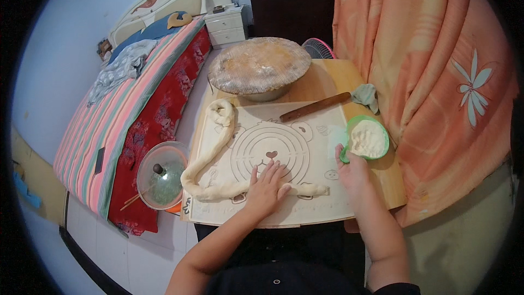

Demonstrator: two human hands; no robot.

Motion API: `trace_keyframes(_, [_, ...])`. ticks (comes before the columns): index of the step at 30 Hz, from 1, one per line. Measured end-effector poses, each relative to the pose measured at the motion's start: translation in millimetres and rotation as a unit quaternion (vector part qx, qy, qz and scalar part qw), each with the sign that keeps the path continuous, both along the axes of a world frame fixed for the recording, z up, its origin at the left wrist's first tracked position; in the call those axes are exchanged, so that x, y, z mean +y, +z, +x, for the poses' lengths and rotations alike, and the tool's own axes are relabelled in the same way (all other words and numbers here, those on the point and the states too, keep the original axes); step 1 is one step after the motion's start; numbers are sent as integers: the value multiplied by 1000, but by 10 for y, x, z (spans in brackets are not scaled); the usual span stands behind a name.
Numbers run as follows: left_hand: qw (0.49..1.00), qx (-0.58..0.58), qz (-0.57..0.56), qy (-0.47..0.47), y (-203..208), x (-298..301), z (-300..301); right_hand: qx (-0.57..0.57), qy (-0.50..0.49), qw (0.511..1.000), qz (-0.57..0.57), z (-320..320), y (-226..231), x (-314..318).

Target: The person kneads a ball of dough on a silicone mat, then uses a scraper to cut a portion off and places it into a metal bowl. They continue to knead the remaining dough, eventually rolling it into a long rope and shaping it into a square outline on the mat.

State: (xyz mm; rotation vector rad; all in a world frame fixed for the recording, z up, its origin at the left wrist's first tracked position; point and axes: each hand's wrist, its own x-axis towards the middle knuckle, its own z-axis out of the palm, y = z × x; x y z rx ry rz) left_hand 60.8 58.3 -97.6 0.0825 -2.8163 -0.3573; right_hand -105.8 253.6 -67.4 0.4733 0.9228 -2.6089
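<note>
A long rope of pale dough runs down the left side of a baking mat printed with a bear's face and rings. It is coiled at its far end and bends right along the mat's near edge. Across this near stretch lies my left hand, fingers spread and stretched out flat, hiding part of the dough. At the right, my right hand is closed on the near-left edge of a green bowl holding white flour. A wooden rolling pin rests slantwise on the mat's far right.
Behind the mat stands a large basin under a round woven lid. A crumpled cloth lies beyond the bowl, near an orange curtain. Left of the table are a glass-lidded pot, chopsticks and a bed.
</note>
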Motion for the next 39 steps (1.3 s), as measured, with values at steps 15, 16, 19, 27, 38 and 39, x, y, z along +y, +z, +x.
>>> trace_keyframes(15, [1000,1,-8,-25,11,-17,60,48,169,945,276,-1640,-182,732])
trace_keyframes(16, [1000,-2,-4,-25,40,-7,75,64,156,943,288,-1649,-175,734])
trace_keyframes(19, [1000,-9,1,-24,75,-5,70,114,128,935,311,-1544,-131,788])
trace_keyframes(27, [998,-30,32,-33,146,-21,65,201,105,926,301,-1996,380,119])
trace_keyframes(38, [997,-24,55,-41,159,-31,97,184,207,823,496,-2763,35,-554])
trace_keyframes(39, [997,-23,53,-42,151,-32,92,206,204,791,540,-2764,42,-551])
